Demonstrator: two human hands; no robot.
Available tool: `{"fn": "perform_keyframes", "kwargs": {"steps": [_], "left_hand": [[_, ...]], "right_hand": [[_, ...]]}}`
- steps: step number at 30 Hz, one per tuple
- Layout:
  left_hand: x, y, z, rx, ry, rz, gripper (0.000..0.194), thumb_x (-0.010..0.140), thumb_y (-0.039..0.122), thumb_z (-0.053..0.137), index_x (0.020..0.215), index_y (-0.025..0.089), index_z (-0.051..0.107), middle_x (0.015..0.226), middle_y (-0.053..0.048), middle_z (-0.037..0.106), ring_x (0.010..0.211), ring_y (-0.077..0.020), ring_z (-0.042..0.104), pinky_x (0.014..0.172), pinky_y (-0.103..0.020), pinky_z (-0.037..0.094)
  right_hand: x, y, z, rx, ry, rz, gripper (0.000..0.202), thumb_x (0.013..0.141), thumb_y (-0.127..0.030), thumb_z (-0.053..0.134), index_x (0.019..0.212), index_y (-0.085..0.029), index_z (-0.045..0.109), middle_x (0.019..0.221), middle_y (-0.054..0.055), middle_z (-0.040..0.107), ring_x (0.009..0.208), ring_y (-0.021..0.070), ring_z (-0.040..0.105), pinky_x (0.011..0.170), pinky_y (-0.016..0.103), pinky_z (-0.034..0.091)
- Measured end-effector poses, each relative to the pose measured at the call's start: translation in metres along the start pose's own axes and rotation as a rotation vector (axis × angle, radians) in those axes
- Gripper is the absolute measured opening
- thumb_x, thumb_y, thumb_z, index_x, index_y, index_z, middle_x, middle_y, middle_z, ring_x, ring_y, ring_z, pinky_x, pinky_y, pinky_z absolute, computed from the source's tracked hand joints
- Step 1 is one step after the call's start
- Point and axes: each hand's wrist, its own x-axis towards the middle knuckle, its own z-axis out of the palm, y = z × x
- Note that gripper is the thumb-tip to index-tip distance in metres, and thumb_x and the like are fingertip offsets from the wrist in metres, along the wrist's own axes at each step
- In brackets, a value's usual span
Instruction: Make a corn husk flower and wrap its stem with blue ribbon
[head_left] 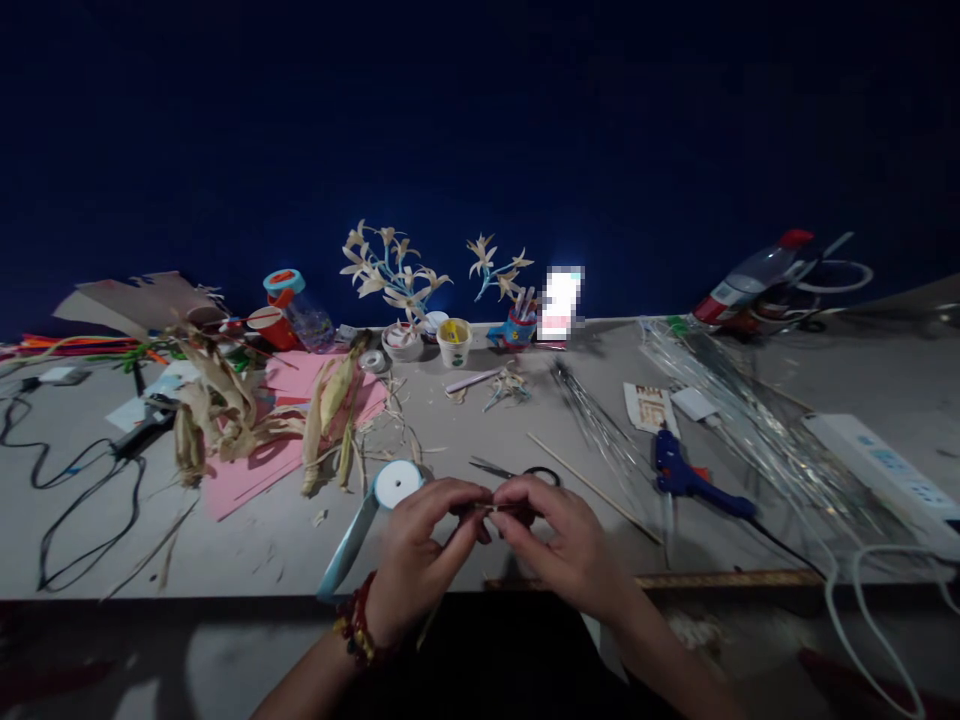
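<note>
Both hands meet over the front edge of the table. My left hand is closed in a pinch, with a beaded bracelet at the wrist. My right hand pinches from the other side, fingertips almost touching the left ones. Between them shows a thin pale strip, mostly hidden by the fingers; its material is too small to tell. Just behind the hands lie scissors with black handles. A roll of light blue ribbon rests beside my left hand, its loose end trailing toward the table edge.
Dried corn husks lie on pink paper at left. Husk flowers stand at the back near a paper cup. Rightward are metal wires, a thin stick, a blue glue gun and a power strip.
</note>
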Motion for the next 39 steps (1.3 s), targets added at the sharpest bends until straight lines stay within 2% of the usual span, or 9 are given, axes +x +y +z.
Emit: {"fn": "perform_keyframes", "kwargs": {"steps": [4, 10, 18, 21, 25, 30, 32, 35, 39], "left_hand": [[-0.001, 0.001, 0.001, -0.041, 0.001, -0.015, 0.022, 0.09, 0.008, 0.065, 0.108, 0.021, 0.065, 0.08, 0.0, 0.072, 0.069, -0.0122, 0.066, 0.072, -0.026, 0.051], [0.003, 0.003, 0.002, -0.104, -0.011, -0.065, 0.011, 0.09, 0.01, 0.064, 0.093, 0.019, 0.066, 0.072, 0.0, 0.068, 0.07, -0.0143, 0.064, 0.07, -0.027, 0.05], [-0.001, -0.001, -0.002, -0.187, 0.013, -0.136, 0.012, 0.093, 0.01, 0.058, 0.086, 0.019, 0.064, 0.073, -0.002, 0.066, 0.073, -0.0157, 0.063, 0.07, -0.029, 0.05], [-0.004, -0.003, -0.002, -0.258, 0.007, -0.181, 0.011, 0.092, 0.011, 0.059, 0.097, 0.019, 0.064, 0.081, -0.003, 0.067, 0.073, -0.015, 0.065, 0.07, -0.029, 0.052], [-0.004, -0.004, 0.002, -0.319, -0.016, -0.187, 0.029, 0.091, 0.01, 0.061, 0.118, 0.021, 0.06, 0.092, -0.004, 0.068, 0.075, -0.0149, 0.066, 0.072, -0.029, 0.055], [0.0, -0.003, 0.003, -0.225, 0.021, -0.163, 0.008, 0.093, 0.015, 0.061, 0.098, 0.019, 0.067, 0.077, -0.002, 0.065, 0.07, -0.0143, 0.063, 0.068, -0.027, 0.052], [0.002, -0.003, 0.003, -0.205, 0.025, -0.172, 0.006, 0.093, 0.016, 0.062, 0.09, 0.018, 0.067, 0.074, -0.002, 0.064, 0.069, -0.0139, 0.062, 0.066, -0.026, 0.051], [0.002, -0.005, 0.005, -0.227, 0.038, -0.215, 0.005, 0.093, 0.017, 0.063, 0.096, 0.017, 0.067, 0.076, -0.001, 0.064, 0.065, -0.0123, 0.062, 0.064, -0.026, 0.052], [0.001, -0.008, 0.006, -0.37, 0.045, -0.292, 0.017, 0.093, 0.021, 0.065, 0.109, 0.016, 0.064, 0.086, -0.004, 0.068, 0.067, -0.0129, 0.067, 0.067, -0.027, 0.056]], "right_hand": [[0.002, 0.0, 0.001, -0.005, 0.036, -0.045, 0.012, 0.098, -0.023, 0.055, 0.089, -0.022, 0.063, 0.078, -0.001, 0.067, 0.071, 0.0134, 0.062, 0.067, 0.025, 0.043], [0.003, 0.004, 0.004, 0.088, 0.051, 0.027, 0.014, 0.095, -0.022, 0.057, 0.084, -0.021, 0.065, 0.074, -0.001, 0.064, 0.068, 0.0138, 0.06, 0.06, 0.023, 0.042], [0.001, 0.005, 0.004, 0.177, 0.087, 0.05, 0.02, 0.096, -0.026, 0.057, 0.078, -0.02, 0.064, 0.067, -0.001, 0.062, 0.064, 0.0142, 0.06, 0.062, 0.025, 0.044], [0.0, 0.007, 0.003, 0.198, 0.077, 0.074, 0.021, 0.097, -0.028, 0.056, 0.079, -0.02, 0.063, 0.068, -0.001, 0.063, 0.064, 0.0143, 0.06, 0.062, 0.025, 0.044], [0.002, 0.009, 0.004, 0.29, 0.092, 0.119, 0.021, 0.097, -0.031, 0.057, 0.08, -0.02, 0.062, 0.065, -0.001, 0.061, 0.061, 0.0135, 0.059, 0.058, 0.024, 0.044], [0.002, 0.01, 0.005, 0.328, 0.1, 0.138, 0.02, 0.095, -0.031, 0.059, 0.079, -0.019, 0.063, 0.064, -0.002, 0.06, 0.058, 0.0124, 0.057, 0.057, 0.023, 0.044], [0.002, 0.011, 0.005, 0.328, 0.094, 0.144, 0.02, 0.094, -0.031, 0.059, 0.079, -0.019, 0.063, 0.064, -0.002, 0.061, 0.058, 0.0124, 0.057, 0.056, 0.023, 0.043], [0.002, 0.014, 0.005, 0.326, 0.086, 0.154, 0.021, 0.095, -0.033, 0.059, 0.08, -0.019, 0.063, 0.065, -0.001, 0.061, 0.06, 0.0129, 0.058, 0.056, 0.023, 0.044], [0.002, 0.021, 0.007, 0.305, 0.113, 0.139, 0.02, 0.096, -0.033, 0.059, 0.081, -0.02, 0.063, 0.066, -0.001, 0.062, 0.061, 0.0138, 0.06, 0.058, 0.024, 0.045]]}}
